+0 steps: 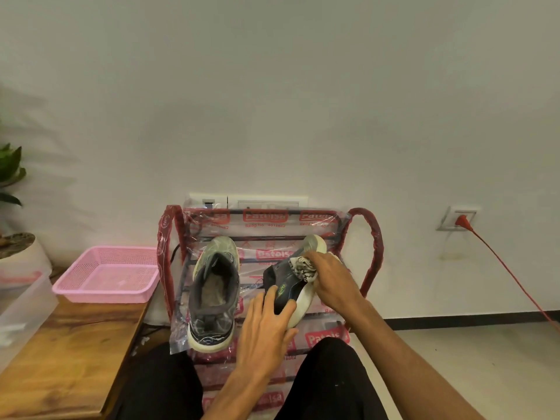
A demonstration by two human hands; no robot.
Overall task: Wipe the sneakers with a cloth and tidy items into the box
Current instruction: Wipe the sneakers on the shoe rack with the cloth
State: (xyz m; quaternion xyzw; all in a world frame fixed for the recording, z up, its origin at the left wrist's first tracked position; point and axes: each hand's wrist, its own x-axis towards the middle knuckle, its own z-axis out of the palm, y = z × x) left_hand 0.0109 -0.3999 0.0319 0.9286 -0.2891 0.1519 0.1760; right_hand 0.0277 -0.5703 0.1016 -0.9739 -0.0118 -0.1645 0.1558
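Wiping the sneaker [283, 291]
It points to 1 o'clock; the left hand [266, 325] grips its heel at 7, and the right hand [331, 278] holds the cloth [303, 268] nearer the toe.

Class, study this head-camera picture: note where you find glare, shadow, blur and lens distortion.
Head view: glare streaks the plastic wrap on the rack; a faint shadow lies on the wall above the plant, itself blurred at the frame edge; wide-angle bending tilts the wall socket; the cloth and held sneaker are sharp.
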